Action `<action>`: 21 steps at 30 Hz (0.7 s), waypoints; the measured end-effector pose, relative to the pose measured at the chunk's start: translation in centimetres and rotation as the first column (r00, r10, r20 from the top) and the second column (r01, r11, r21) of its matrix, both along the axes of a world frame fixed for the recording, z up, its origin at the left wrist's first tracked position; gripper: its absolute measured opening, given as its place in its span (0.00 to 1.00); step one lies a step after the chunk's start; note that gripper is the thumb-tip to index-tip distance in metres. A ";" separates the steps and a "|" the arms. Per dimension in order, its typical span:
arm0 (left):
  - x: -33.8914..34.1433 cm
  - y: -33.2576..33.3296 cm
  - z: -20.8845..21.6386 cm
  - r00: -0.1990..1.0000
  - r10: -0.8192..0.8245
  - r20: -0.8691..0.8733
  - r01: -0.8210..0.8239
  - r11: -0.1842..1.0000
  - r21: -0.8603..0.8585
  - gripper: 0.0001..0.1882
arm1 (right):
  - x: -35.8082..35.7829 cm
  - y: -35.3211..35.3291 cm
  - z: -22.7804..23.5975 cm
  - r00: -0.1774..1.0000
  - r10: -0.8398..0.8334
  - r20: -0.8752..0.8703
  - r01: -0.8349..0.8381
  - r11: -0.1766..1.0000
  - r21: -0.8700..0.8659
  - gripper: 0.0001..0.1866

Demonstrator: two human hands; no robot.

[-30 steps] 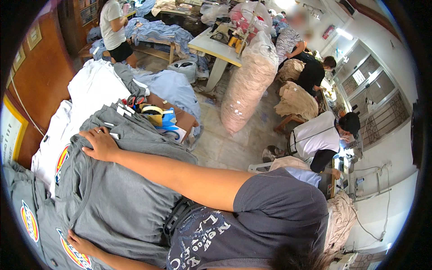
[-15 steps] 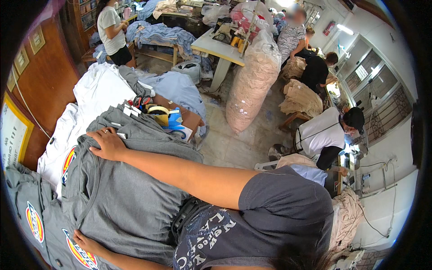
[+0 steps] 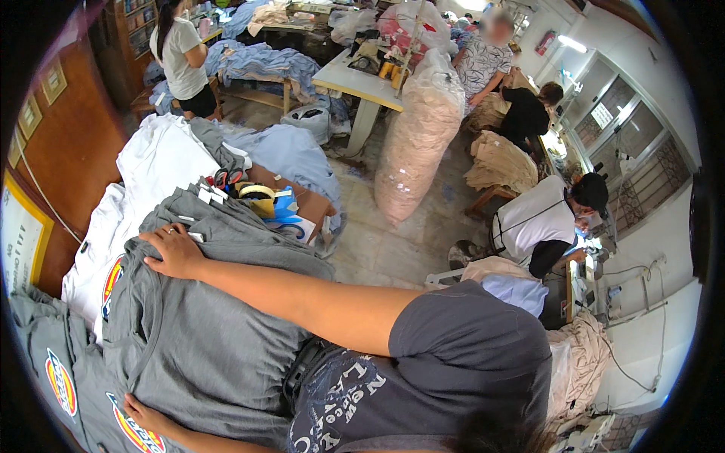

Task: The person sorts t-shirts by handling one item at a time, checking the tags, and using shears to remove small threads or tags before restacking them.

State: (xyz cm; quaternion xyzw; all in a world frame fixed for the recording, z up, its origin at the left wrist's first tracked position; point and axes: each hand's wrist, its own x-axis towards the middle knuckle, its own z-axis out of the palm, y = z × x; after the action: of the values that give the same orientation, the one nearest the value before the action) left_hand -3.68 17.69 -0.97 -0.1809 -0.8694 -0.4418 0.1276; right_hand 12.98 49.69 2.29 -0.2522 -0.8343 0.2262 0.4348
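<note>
A grey T-shirt (image 3: 219, 332) lies spread on top of a pile of grey shirts in front of me. Near its far shoulder, beside the neckline, my right hand (image 3: 177, 253) rests flat on the cloth with fingers apart and a ring on one finger. Lower down, at the near edge of the same shirt, my left hand (image 3: 147, 419) lies with its fingers extended over the fabric. Under that hand, another grey shirt shows a red and yellow oval logo (image 3: 128, 426). White tags (image 3: 211, 190) stick up along the stack's far side.
White shirts (image 3: 162, 151) are heaped behind the pile. Red-handled scissors (image 3: 226, 177), a tape roll (image 3: 257, 192) and a blue dispenser (image 3: 283, 204) sit on a cardboard box (image 3: 310, 200). A tall bag of pinkish cloth (image 3: 419, 136) stands on the floor. Several co-workers stand or sit nearby.
My view has shifted slightly. Both hands keep nearly the same places on the grey T-shirt. At the right, the seated co-worker's arm has drawn in closer to the sewing machine.
</note>
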 end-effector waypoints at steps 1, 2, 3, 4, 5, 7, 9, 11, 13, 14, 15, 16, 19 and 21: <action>0.0 -0.2 0.2 0.999 -0.013 0.040 0.014 1.000 -0.013 0.22 | -0.1 0.0 -0.1 1.000 0.006 -0.015 -0.006 1.000 0.018 0.24; 0.2 0.0 0.2 1.000 -0.012 0.009 0.012 1.000 0.020 0.22 | -0.2 0.1 -0.2 1.000 0.010 -0.015 -0.009 1.000 0.018 0.24; 0.9 0.4 0.6 1.000 -0.011 -0.021 0.012 0.999 0.051 0.22 | -0.2 0.1 -0.2 1.000 0.012 -0.014 -0.012 1.000 0.017 0.24; 1.3 0.7 0.8 0.999 -0.009 -0.051 0.013 0.996 0.083 0.22 | -0.1 0.2 -0.2 1.000 0.015 -0.014 -0.015 1.000 0.015 0.24; 1.4 0.8 0.9 1.000 -0.019 -0.023 0.020 0.996 0.085 0.22 | -0.1 0.2 -0.2 1.000 0.003 -0.014 -0.002 1.000 0.021 0.24; 0.6 0.3 0.6 1.000 -0.019 0.023 0.018 0.999 0.044 0.22 | -0.3 0.2 -0.3 1.000 0.002 -0.014 -0.002 1.000 0.017 0.24; 0.0 -0.1 0.2 0.999 -0.026 0.045 0.025 0.999 0.030 0.22 | -0.2 0.2 -0.3 1.000 0.004 -0.015 -0.004 1.000 0.013 0.24; -0.3 -0.3 -0.2 0.998 -0.041 0.046 0.039 0.998 0.044 0.22 | -0.1 0.2 -0.1 1.000 0.007 -0.017 -0.007 1.000 0.011 0.24; -0.2 -0.1 -0.1 0.999 -0.036 0.035 0.034 0.999 0.042 0.22 | 0.0 0.2 -0.1 0.999 0.004 -0.036 -0.003 1.000 0.023 0.25; -0.2 0.0 0.0 0.999 -0.033 0.030 0.032 0.999 0.042 0.22 | 0.1 0.2 -0.1 0.999 0.002 -0.045 -0.001 1.000 0.030 0.25; -0.2 -0.1 -0.1 0.999 -0.032 0.022 0.031 0.999 0.033 0.22 | 0.1 0.1 -0.1 0.999 0.004 -0.043 -0.003 1.000 0.024 0.24; -0.3 -0.1 -0.1 0.999 -0.030 0.014 0.030 0.999 0.025 0.22 | 0.1 0.1 -0.1 0.999 0.007 -0.041 -0.006 1.000 0.017 0.24; -0.2 -0.4 0.1 1.000 -0.012 0.022 0.012 1.000 -0.021 0.22 | 0.0 -0.1 0.0 0.999 0.019 -0.033 -0.019 1.000 0.000 0.24; -0.1 -0.6 0.2 1.000 -0.001 0.016 0.001 1.000 -0.017 0.21 | -0.2 -0.2 0.0 0.999 0.034 -0.006 -0.034 0.999 -0.017 0.24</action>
State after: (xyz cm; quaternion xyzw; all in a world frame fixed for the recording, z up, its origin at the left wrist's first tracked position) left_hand -3.78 17.04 -0.76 -0.1788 -0.8740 -0.4358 0.1191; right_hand 12.76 49.47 2.31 -0.2413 -0.8354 0.2413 0.4310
